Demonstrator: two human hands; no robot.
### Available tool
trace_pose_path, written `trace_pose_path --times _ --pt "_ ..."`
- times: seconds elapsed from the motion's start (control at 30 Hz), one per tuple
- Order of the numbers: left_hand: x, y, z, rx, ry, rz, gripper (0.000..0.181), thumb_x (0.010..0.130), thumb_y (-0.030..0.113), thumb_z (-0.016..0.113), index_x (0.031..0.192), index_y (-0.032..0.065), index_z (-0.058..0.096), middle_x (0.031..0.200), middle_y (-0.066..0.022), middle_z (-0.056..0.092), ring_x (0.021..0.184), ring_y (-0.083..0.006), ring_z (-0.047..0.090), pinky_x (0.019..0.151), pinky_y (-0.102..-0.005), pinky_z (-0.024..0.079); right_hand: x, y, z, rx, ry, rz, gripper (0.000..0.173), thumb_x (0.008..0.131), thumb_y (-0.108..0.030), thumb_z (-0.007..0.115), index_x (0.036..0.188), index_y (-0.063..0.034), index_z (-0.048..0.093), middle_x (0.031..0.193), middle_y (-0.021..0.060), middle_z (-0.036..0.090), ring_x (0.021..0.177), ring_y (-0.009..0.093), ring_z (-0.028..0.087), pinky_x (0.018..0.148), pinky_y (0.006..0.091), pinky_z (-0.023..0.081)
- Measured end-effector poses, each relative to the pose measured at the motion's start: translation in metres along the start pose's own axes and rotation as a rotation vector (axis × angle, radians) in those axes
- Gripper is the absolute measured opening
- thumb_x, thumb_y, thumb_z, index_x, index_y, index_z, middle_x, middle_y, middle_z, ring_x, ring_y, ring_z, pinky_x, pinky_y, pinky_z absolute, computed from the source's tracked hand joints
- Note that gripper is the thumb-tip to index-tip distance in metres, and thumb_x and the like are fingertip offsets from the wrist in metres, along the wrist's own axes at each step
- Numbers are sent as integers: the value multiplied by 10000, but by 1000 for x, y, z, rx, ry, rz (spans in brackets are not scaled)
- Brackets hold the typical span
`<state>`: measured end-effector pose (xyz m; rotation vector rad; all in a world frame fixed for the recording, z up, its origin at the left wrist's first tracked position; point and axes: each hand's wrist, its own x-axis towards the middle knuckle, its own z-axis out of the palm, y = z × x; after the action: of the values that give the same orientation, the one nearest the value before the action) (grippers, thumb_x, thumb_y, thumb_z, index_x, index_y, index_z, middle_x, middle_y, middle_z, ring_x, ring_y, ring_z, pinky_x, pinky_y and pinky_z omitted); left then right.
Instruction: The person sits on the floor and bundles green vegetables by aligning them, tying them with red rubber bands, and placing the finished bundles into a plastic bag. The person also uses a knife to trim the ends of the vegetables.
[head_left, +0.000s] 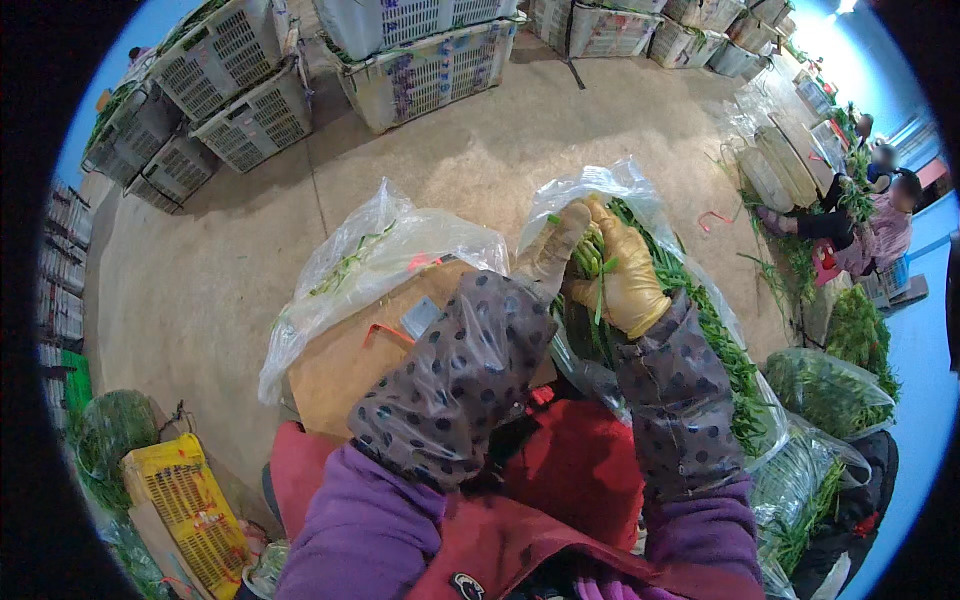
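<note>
In my left hand (553, 247), in a pale, soiled glove, and my right hand (621, 274), in a yellow rubber glove, is a bundle of green stalks (589, 255), gripped between both. The bundle is above a clear plastic bag (630, 184) lined with leafy greens (694, 300). To its left, a brown board (330, 367) carries a red strip (386, 330) and a small grey block (421, 316). Another clear plastic bag (442, 225) with loose green bits lies along the board's far edge.
White slatted crates (427, 75) stand stacked ahead and to the left. At lower left is a yellow crate (196, 502). Bagged greens (829, 394) sit at my right. Several people, including a seated person in pink (877, 232), are farther right among piles of greens.
</note>
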<state>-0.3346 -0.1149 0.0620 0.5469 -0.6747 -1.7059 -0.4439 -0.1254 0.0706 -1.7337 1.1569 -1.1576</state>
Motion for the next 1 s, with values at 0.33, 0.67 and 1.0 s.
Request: trace_pose_path --times 0.33,0.67,1.0 --pt "-28 -30 -6 105 -112 -252 630 864 404 525 1330 47 294 1271 -95 417 1162 -174 406 972 -280 338 -54 -51 -53 -112 11 -86 504 648 -20 705 1109 2 503 923 48 612 846 146 598 754 252 476" --pt "-61 -70 -22 932 -229 109 721 817 342 590 1350 8 238 1328 -181 347 1249 -268 327 1020 -321 280 -101 -112 -128 14 10 -274 655 657 72 690 1231 -6 383 1153 106 520 1029 179 529 858 312 445" --pt "-43 -122 -5 1858 -358 -223 601 750 268 556 1316 249 352 1433 -158 152 1274 -300 295 1027 -349 298 -121 -135 -147 70 -52 -336 647 675 36 706 1238 -10 390 1107 122 543 1025 199 523 855 318 444"
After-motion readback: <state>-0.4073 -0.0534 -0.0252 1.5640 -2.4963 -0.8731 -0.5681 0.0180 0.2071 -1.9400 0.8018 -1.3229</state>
